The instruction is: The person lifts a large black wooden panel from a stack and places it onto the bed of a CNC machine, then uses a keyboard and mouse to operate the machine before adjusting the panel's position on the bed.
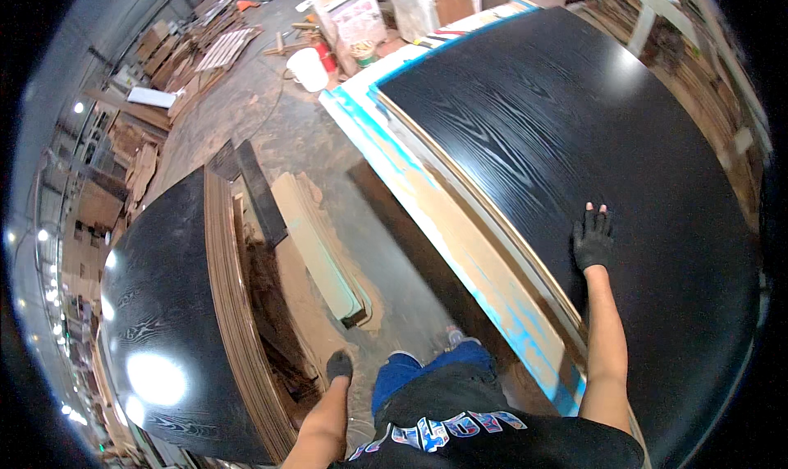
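Note:
A large black wood-grain panel [525, 132] lies on a paint-marked bench at the right. My right hand [593, 241], in a dark glove with bare fingertips, rests on its surface with the fingers stretched out. At my left side hangs my left hand [338, 366], also gloved, above the floor and apart from the panels. How its fingers are held does not show clearly. To the left of that hand stands a tall stack of panels [226, 280] with a glossy black top sheet [160, 321].
Long pale green-topped boards [316, 247] lie between stack and bench, beside a dark strip [261, 190]. The bench's blue-smeared edge [460, 260] runs along my right. Farther off are a white bucket [309, 69], a red cylinder [326, 56] and wood piles [230, 48].

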Tool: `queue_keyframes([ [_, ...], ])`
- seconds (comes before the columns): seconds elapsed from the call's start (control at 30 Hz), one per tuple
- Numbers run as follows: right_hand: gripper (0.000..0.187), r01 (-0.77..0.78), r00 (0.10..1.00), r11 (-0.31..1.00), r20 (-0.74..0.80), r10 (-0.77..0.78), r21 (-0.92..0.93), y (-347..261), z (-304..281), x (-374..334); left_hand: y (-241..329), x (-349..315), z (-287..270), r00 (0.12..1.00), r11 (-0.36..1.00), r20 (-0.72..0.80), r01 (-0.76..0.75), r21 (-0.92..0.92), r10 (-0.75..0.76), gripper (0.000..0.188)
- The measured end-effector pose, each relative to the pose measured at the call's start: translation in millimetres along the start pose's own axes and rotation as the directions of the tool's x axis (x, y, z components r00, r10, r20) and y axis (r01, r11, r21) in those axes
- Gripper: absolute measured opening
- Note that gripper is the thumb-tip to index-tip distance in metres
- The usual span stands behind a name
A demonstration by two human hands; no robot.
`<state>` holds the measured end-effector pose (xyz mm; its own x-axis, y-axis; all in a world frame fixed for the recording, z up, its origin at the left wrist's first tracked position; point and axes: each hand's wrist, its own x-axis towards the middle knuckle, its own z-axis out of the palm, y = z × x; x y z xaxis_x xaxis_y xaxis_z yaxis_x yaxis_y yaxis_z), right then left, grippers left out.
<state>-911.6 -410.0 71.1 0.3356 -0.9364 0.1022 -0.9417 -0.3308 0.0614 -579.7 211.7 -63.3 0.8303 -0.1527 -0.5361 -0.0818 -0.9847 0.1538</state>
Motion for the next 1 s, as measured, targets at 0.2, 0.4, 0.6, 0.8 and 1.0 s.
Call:
queue_keyframes([
  [0.2, 0.063, 0.130, 0.991, 0.991, -0.008, -0.130, 0.024, -187, -22, 121, -148, 51, 20, 0.988, 0.801, 0.140, -0.131, 0.584, 0.060, 0.029],
  [0.4, 0.055, 0.156, 0.969, 0.985, -0.208, -0.136, 0.080, -326, 6, 195, -95, 252, -12, 0.990, 0.892, 0.141, -0.041, 0.449, -0.025, 0.025],
  [0.6, 0.061, -0.146, 0.987, 0.987, 0.074, 0.141, 0.065, -395, -15, 237, 141, 436, -222, 0.966, 0.965, 0.025, -0.256, -0.062, 0.258, 0.038],
  [0.8, 0.058, -0.275, 0.959, 0.959, -0.091, 0.269, -0.060, -411, 7, 268, 324, 581, -373, 0.815, 0.740, -0.192, -0.577, -0.346, 0.547, 0.050],
  [1.0, 0.059, -0.455, 0.890, 0.886, -0.077, 0.449, -0.094, -391, 59, 289, 359, 688, -421, 0.829, 0.836, 0.108, -0.541, -0.093, 0.549, 0.061],
])
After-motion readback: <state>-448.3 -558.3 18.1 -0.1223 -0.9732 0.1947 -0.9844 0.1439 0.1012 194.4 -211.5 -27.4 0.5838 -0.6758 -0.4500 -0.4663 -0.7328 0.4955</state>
